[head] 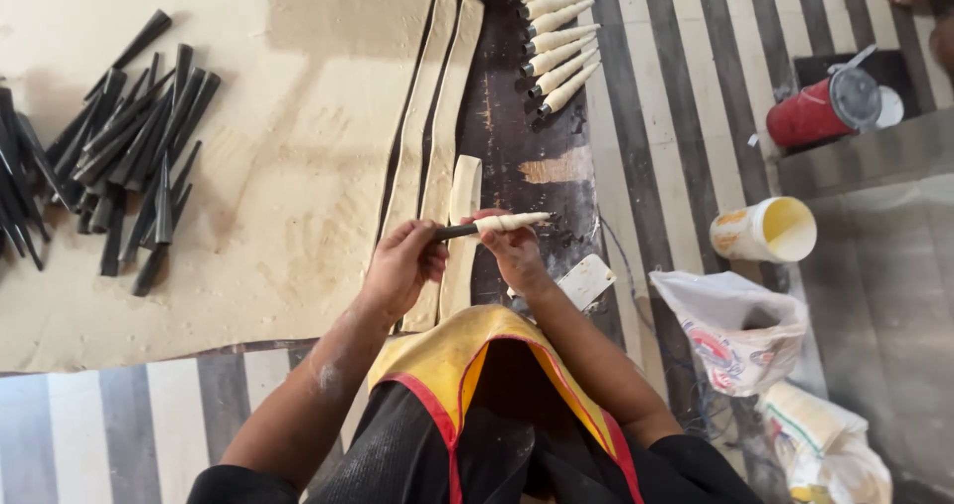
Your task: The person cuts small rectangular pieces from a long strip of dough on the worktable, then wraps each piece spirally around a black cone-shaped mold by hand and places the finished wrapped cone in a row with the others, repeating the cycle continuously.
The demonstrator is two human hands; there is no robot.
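Observation:
My left hand (pixel 402 260) grips the wide dark end of a black cone mould (pixel 459 231) held level over the board. My right hand (pixel 512 251) holds the mould's other part, where a pale dough strip (pixel 509 223) is wound around it toward the tip. Under my hands lie cut dough strips (pixel 437 116) side by side, next to a large rolled dough sheet (pixel 268 166). Several dough-wrapped cones (pixel 558 52) lie in a row at the far right of the dark board (pixel 517 136).
A heap of bare black cone moulds (pixel 119 156) rests on the dough sheet at the left. On the striped floor to the right stand a red canister (pixel 820 111), a white-and-yellow tub (pixel 765 229) and plastic bags (pixel 740 330). A white scraper (pixel 584 280) lies near my right wrist.

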